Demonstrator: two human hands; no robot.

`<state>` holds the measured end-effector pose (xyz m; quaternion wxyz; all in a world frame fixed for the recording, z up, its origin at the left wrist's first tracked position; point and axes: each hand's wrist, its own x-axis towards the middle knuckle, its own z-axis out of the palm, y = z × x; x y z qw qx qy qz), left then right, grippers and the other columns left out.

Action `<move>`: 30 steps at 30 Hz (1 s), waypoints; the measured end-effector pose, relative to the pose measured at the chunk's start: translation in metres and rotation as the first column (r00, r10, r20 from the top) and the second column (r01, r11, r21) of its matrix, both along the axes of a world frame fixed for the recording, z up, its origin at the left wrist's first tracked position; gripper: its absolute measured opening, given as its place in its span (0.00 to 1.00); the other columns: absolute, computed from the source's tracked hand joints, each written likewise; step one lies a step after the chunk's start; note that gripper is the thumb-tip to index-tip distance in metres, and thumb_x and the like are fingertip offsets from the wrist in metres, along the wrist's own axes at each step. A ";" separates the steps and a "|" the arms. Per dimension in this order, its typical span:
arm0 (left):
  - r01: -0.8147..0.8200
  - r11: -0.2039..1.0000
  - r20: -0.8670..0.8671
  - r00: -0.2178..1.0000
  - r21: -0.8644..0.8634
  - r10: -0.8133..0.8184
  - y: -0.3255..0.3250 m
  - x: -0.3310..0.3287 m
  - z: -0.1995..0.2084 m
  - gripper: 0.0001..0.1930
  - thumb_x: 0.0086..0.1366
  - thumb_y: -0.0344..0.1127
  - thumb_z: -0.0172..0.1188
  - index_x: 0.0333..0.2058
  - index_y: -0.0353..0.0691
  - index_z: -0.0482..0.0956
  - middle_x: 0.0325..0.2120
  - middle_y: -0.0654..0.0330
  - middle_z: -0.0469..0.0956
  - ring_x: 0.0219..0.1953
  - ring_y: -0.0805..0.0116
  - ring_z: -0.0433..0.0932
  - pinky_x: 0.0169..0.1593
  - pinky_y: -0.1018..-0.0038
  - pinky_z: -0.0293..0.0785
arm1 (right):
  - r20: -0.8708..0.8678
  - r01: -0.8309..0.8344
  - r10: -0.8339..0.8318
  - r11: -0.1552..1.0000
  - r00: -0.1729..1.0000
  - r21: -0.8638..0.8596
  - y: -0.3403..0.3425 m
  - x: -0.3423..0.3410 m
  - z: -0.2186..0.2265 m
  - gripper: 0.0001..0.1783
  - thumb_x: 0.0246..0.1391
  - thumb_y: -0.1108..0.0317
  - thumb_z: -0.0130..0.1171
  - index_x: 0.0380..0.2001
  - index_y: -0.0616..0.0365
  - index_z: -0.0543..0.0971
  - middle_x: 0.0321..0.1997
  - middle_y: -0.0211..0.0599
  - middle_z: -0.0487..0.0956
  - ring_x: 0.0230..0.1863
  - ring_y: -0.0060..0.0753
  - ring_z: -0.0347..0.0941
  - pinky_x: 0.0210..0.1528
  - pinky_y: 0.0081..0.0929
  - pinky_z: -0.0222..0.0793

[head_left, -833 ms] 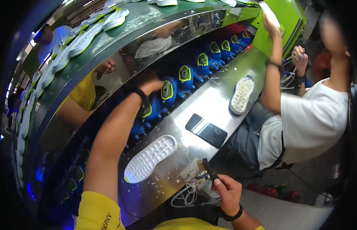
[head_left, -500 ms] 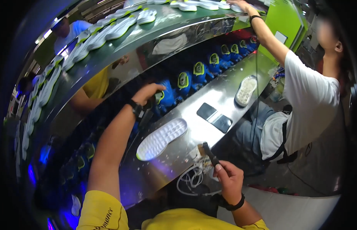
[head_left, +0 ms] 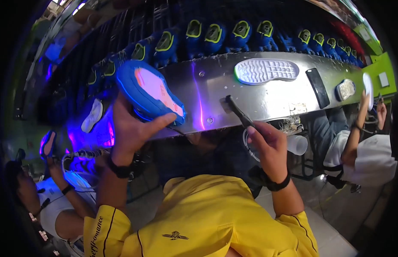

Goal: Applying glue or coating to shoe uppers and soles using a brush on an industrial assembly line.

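My left hand (head_left: 132, 130) grips a blue shoe upper (head_left: 143, 90), bottom turned up, its pale underside lit pinkish. The thumb lies along the narrower end and the other fingers are hidden behind it. In my right hand (head_left: 271, 147) is a black-handled brush (head_left: 238, 112), pinched between thumb and fingers. Its bristle end points up and left, over the front part of the metal bench (head_left: 218, 88). Beyond the brush, a white shoe sole (head_left: 267, 71) with a green-tinted end lies on the bench, touched by neither hand.
Several blue shoe uppers (head_left: 214, 34) stand in a row behind the bench. A black phone (head_left: 317, 88) and another sole (head_left: 345, 89) lie to the right, a white sole (head_left: 93, 115) to the left. Co-workers sit on both sides; white cables (head_left: 291, 124) hang at the front edge.
My view has swung left. My left hand, earlier reaching into the row of uppers, now holds a blue upper near the bench's front edge. The brush stays in my right hand.
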<state>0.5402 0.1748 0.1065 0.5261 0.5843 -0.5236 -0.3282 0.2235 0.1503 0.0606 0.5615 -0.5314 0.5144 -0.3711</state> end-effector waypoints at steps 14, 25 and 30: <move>-0.145 0.949 0.360 0.900 -0.279 0.244 0.071 0.007 -0.085 0.45 0.46 0.24 0.83 0.63 0.36 0.69 0.57 0.51 0.79 0.60 0.56 0.79 0.65 0.59 0.74 | -0.050 -0.191 0.199 0.973 0.979 0.131 0.002 0.074 -0.032 0.14 0.68 0.64 0.65 0.40 0.68 0.86 0.22 0.26 0.78 0.26 0.14 0.68 0.30 0.20 0.62; -0.039 0.937 0.691 0.665 -0.348 0.285 0.106 -0.003 -0.102 0.37 0.56 0.34 0.79 0.61 0.41 0.68 0.57 0.50 0.78 0.63 0.43 0.76 0.73 0.38 0.60 | -0.242 -0.257 0.238 0.965 0.940 -0.046 0.001 0.118 -0.061 0.16 0.65 0.60 0.65 0.42 0.65 0.87 0.24 0.45 0.83 0.25 0.27 0.77 0.32 0.31 0.72; -0.071 0.930 0.661 0.684 -0.360 0.308 0.111 -0.001 -0.112 0.36 0.57 0.34 0.78 0.61 0.42 0.67 0.58 0.50 0.77 0.65 0.44 0.75 0.73 0.38 0.58 | -0.213 -0.325 0.322 0.945 0.923 0.021 0.008 0.112 -0.057 0.16 0.67 0.61 0.65 0.42 0.67 0.87 0.23 0.38 0.82 0.25 0.23 0.74 0.32 0.28 0.70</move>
